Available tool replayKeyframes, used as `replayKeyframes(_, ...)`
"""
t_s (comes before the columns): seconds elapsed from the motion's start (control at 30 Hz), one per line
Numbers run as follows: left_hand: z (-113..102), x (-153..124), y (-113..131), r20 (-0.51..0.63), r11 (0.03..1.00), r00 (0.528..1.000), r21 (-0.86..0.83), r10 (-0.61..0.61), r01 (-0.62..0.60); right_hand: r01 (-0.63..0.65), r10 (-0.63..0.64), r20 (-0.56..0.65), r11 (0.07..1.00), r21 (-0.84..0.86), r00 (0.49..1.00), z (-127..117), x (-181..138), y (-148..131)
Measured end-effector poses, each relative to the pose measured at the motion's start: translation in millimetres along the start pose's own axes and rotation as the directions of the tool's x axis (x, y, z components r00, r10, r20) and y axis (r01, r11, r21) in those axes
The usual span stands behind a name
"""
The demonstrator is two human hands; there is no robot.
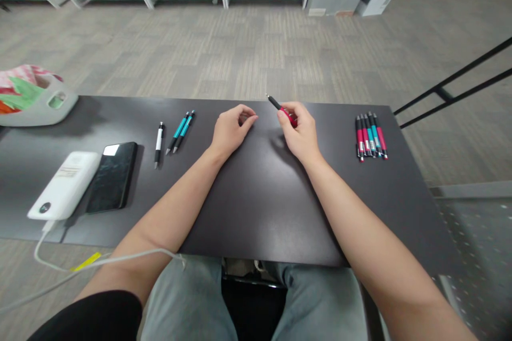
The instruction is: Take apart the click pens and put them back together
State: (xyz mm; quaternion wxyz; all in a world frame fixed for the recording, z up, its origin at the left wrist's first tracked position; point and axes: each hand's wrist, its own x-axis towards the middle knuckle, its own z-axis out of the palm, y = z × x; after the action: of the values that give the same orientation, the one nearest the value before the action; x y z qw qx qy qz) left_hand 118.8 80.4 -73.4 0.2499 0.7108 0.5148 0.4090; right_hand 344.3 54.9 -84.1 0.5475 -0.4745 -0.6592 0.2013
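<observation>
My right hand (299,130) is closed around a red pen (288,115) with a black grip, its tip angled up and to the left above the far part of the dark table (260,208). To its left, my left hand (232,129) rests on the table with loosely curled fingers, thumb and index tips together and nothing visible between them. Left of that hand lie two teal pens (184,130), side by side and slanted, and a white pen (159,141) with black ends. On the right side, several red and teal pens (370,136) lie in a close row.
A black phone (113,178) lies beside a white power bank (64,186). From the power bank a white cable (120,259) runs across my left forearm. At the far left stands a white basket (60,109) holding colourful cloth or bags. Black metal bars (444,94) rise past the right edge.
</observation>
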Motion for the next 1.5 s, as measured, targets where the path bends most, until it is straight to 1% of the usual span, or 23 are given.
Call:
replayKeyframes(0.07,0.3,-0.4,-0.5,0.052,0.995,0.998,0.096,0.03,-0.035,-0.028,0.029,-0.018,0.998,0.06,0.999,1.0,0.1,2.1)
replayKeyframes(0.13,0.3,-0.3,-1.6,0.083,0.987,0.995,0.143,0.055,-0.066,-0.051,0.053,-0.019,0.994,0.098,0.998,1.8,0.2,3.4)
replayKeyframes(0.3,2.0,-0.8,-8.9,0.095,0.987,0.993,0.138,0.073,-0.086,-0.097,0.096,0.008,0.986,0.133,0.995,1.3,0.5,-0.5)
replayKeyframes(0.33,2.9,-0.9,-11.0,0.075,0.989,0.993,0.111,0.09,-0.098,-0.105,0.103,0.022,0.983,0.151,0.994,0.6,0.5,-2.9)
replayKeyframes(0.4,4.4,-0.4,-14.7,-0.01,0.988,0.988,0.001,0.152,-0.152,-0.125,0.112,0.077,0.973,0.194,0.991,-1.1,0.4,-9.0)
replayKeyframes(0.47,4.6,1.0,-15.4,-0.105,0.964,0.975,-0.164,0.194,-0.21,-0.152,0.118,0.153,0.96,0.234,0.981,-2.1,-0.2,-16.4)
replayKeyframes(0.53,2.7,1.8,-11.8,-0.136,0.913,0.974,-0.343,0.184,-0.22,-0.203,0.138,0.236,0.939,0.278,0.962,-1.7,-1.7,-24.9)
replayKeyframes(0.6,-0.7,0.0,-4.0,-0.084,0.851,0.985,-0.495,0.152,-0.174,-0.313,0.186,0.352,0.883,0.349,0.917,0.1,-3.9,-34.8)
replayKeyframes(0.67,-4.3,-5.8,5.4,-0.003,0.787,0.991,-0.607,0.133,-0.107,-0.477,0.235,0.504,0.767,0.429,0.831,2.1,-6.7,-46.4)
replayKeyframes(0.73,-7.5,-15.1,13.4,0.078,0.729,0.99,-0.684,0.122,-0.036,-0.626,0.247,0.639,0.618,0.476,0.729,3.5,-9.7,-58.4)
replayKeyframes(0.8,-9.7,-24.9,18.0,0.135,0.681,0.985,-0.732,0.111,0.023,-0.712,0.237,0.716,0.508,0.485,0.657,4.5,-12.5,-68.7)
replayKeyframes(0.87,-10.6,-31.6,19.4,0.159,0.646,0.984,-0.76,0.08,0.07,-0.748,0.233,0.747,0.459,0.48,0.622,6.2,-14.8,-75.1)
replayKeyframes(0.93,-9.1,-33.9,19.5,0.164,0.607,0.986,-0.787,0.032,0.111,-0.758,0.238,0.753,0.442,0.479,0.614,9.1,-16.7,-76.8)
replayKeyframes(1.0,-4.3,-33.5,20.0,0.156,0.558,0.988,-0.819,-0.011,0.136,-0.755,0.251,0.745,0.452,0.474,0.618,13.1,-18.1,-74.2)
replayKeyframes(1.03,-0.8,-33.1,20.6,0.139,0.535,0.99,-0.834,-0.028,0.132,-0.745,0.26,0.734,0.474,0.469,0.628,15.4,-18.6,-71.6)
replayKeyframes(1.07,3.2,-32.9,21.4,0.109,0.515,0.993,-0.849,-0.047,0.117,-0.721,0.27,0.71,0.514,0.465,0.651,17.6,-18.9,-68.6)
replayKeyframes(1.1,7.2,-33.1,22.2,0.068,0.502,0.995,-0.86,-0.067,0.092,-0.677,0.274,0.671,0.574,0.46,0.689,19.7,-19.2,-65.3)
replayKeyframes(1.13,10.9,-33.4,23.0,0.022,0.496,0.996,-0.866,-0.088,0.063,-0.611,0.268,0.618,0.652,0.449,0.739,21.5,-19.4,-62.1)
replayKeyframes(1.2,16.2,-34.1,23.5,-0.053,0.509,0.991,-0.861,-0.119,0.015,-0.432,0.213,0.488,0.811,0.394,0.846,24.4,-20.0,-56.1)
replayKeyframes(1.27,17.7,-33.7,22.7,-0.095,0.541,0.987,-0.841,-0.128,-0.01,-0.266,0.134,0.381,0.91,0.319,0.915,26.0,-21.3,-51.1)
replayKeyframes(1.3,17.3,-33.0,22.1,-0.112,0.56,0.986,-0.828,-0.126,-0.022,-0.213,0.105,0.346,0.933,0.29,0.932,26.4,-22.2,-49.0)
replayKeyframes(1.37,14.8,-31.2,21.3,-0.146,0.597,0.983,-0.801,-0.115,-0.049,-0.161,0.08,0.306,0.955,0.251,0.949,26.2,-24.1,-45.5)
replayKeyframes(1.5,8.8,-29.2,24.1,-0.154,0.683,0.986,-0.727,-0.063,-0.07,-0.159,0.107,0.304,0.975,0.153,0.947,21.3,-24.2,-42.2)
